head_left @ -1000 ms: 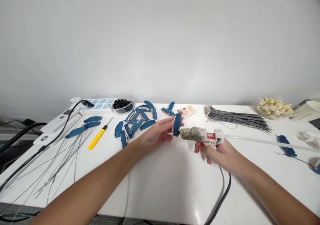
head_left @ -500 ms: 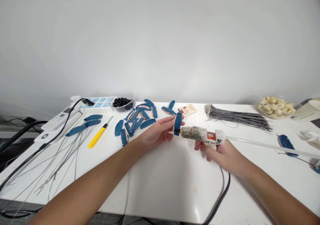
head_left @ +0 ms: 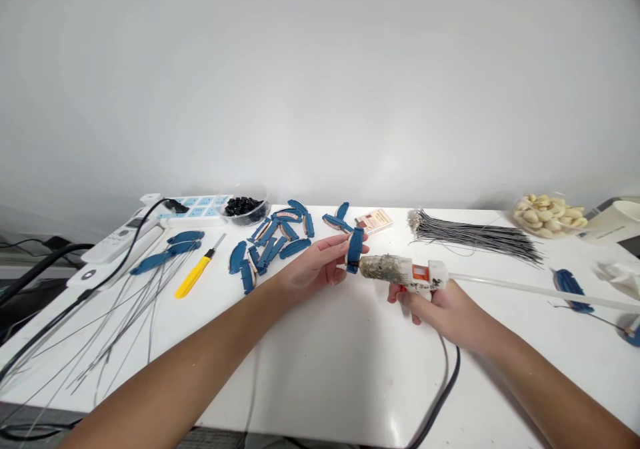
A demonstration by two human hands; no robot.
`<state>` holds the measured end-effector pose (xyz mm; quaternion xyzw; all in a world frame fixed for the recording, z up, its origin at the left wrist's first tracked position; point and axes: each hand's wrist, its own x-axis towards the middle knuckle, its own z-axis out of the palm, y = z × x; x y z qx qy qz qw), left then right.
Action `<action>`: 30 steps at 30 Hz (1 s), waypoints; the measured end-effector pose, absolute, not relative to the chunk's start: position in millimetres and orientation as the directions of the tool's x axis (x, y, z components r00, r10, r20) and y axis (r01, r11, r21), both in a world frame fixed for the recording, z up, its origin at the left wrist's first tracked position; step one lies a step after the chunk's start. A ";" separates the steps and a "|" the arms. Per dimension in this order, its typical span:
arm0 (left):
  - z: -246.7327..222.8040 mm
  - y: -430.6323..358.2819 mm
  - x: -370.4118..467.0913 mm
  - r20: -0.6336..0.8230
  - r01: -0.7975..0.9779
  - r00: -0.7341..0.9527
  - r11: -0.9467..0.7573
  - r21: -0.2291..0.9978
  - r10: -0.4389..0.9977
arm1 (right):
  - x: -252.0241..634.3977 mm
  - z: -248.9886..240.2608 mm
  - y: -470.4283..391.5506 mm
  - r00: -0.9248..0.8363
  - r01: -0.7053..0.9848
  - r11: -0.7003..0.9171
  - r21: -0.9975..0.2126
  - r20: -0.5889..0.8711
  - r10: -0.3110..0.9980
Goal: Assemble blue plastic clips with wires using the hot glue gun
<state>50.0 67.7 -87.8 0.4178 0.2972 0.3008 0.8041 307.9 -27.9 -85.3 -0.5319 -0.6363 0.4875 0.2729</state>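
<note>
Between its thumb and fingers my left hand (head_left: 323, 262) holds a blue curved piece (head_left: 355, 249) upright over the middle of the table. A white glue gun (head_left: 417, 274) with a dirty, crusted front is in my right hand (head_left: 440, 309), the fingers wrapped round its handle. The gun points left, and its nozzle is at the lower part of the blue piece; whether they touch is hard to tell. A long clear glue stick (head_left: 525, 289) runs out of the gun's back to the right. Several more blue pieces (head_left: 287, 230) lie just left of my left hand.
Behind my hands lie a small box (head_left: 374, 221) and a bundle of dark wires (head_left: 475, 234). Bowls hold black bits (head_left: 243, 208) and pale pieces (head_left: 550, 214). A yellow-handled screwdriver (head_left: 194, 277), a power strip (head_left: 195, 210) and loose wires are on the left.
The nozzle has shifted slightly down along the blue piece. Otherwise both hands keep nearly the same place and hold.
</note>
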 end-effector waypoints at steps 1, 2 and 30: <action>-87.5 67.7 50.2 -0.226 -0.235 0.642 0.469 0.851 0.733 | 307.8 -84.9 -27.9 -0.282 0.412 -0.031 -0.911 -0.160 0.946; -87.0 67.6 50.4 -0.226 -0.235 0.641 0.467 0.852 0.733 | 307.7 -84.2 -27.9 -0.278 0.410 -0.025 -0.912 -0.152 0.949; -86.8 66.9 51.1 -0.211 -0.233 0.633 0.443 0.866 0.745 | 306.2 -75.3 -22.1 -0.259 0.286 -0.102 -0.953 -0.179 0.949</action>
